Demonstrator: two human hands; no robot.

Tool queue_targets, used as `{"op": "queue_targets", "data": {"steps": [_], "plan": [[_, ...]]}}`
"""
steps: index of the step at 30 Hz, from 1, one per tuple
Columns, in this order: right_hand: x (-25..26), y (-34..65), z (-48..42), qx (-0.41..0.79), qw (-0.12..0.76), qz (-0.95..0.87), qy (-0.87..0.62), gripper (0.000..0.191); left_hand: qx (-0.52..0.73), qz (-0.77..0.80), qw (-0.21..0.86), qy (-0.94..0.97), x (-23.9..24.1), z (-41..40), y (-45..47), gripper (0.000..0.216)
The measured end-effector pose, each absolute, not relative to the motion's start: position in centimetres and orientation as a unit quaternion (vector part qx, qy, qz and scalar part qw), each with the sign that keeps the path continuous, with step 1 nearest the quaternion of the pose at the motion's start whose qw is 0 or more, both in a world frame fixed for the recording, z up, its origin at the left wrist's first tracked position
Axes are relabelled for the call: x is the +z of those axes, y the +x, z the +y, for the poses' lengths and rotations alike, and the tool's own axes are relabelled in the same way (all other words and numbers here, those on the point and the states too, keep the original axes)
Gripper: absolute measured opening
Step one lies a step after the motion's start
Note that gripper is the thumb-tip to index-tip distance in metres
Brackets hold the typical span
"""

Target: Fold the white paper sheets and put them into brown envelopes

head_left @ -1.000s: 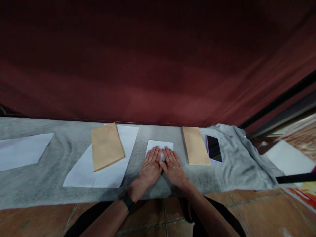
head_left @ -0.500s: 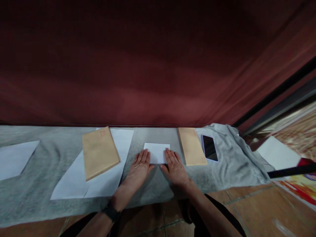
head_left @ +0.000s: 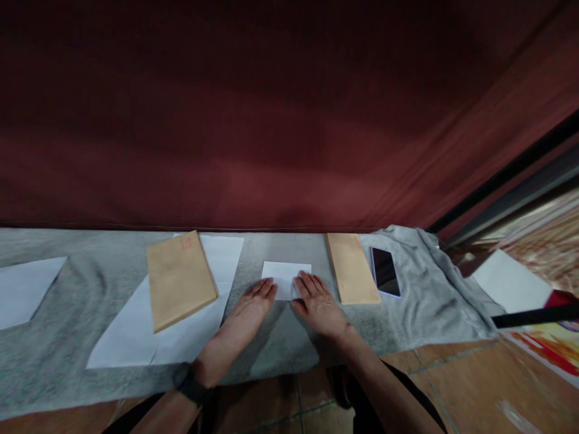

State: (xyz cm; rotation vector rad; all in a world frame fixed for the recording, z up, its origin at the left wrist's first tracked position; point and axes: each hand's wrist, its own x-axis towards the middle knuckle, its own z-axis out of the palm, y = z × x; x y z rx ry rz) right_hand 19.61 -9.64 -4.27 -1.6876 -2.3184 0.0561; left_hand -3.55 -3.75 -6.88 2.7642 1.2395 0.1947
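Note:
A small folded white paper (head_left: 284,274) lies on the grey cloth (head_left: 90,301) in front of me. My left hand (head_left: 251,304) lies flat with fingers stretched out, its fingertips at the paper's left lower corner. My right hand (head_left: 316,301) rests flat on the paper's right lower part, fingers spread. Neither hand holds anything. A dark watch (head_left: 190,380) sits on my left wrist.
A brown envelope (head_left: 178,280) lies on white sheets (head_left: 217,259) to the left. Another white sheet (head_left: 27,289) is at the far left. To the right lie a second brown envelope (head_left: 351,268) and a black phone (head_left: 384,271). A dark red curtain (head_left: 271,120) hangs behind.
My hands, side by side on the paper a second ago, have slid apart and drawn back toward me. The left one has moved off to the paper's left corner.

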Motion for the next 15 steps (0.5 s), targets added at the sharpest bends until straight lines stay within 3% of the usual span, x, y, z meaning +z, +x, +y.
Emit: {"op": "queue_targets", "data": {"steps": [9, 12, 15], "plan": [[-2.7, 20.9, -8.6, 0.124, 0.206, -0.788, -0.567, 0.050, 0.254, 0.440, 0.111, 0.854, -2.1, -3.2, -3.5, 0.025], [-2.1, 21.4, -8.0, 0.191, 0.266, -0.776, -0.540, 0.051, 0.346, 0.461, 0.194, 0.794, -1.2, -2.8, -3.6, 0.021], [-1.9, 21.3, -7.4, 0.252, 0.339, -0.712, -0.561, 0.033, 0.408, 0.485, 0.320, 0.705, -0.7, -2.6, -3.3, 0.023]]}}
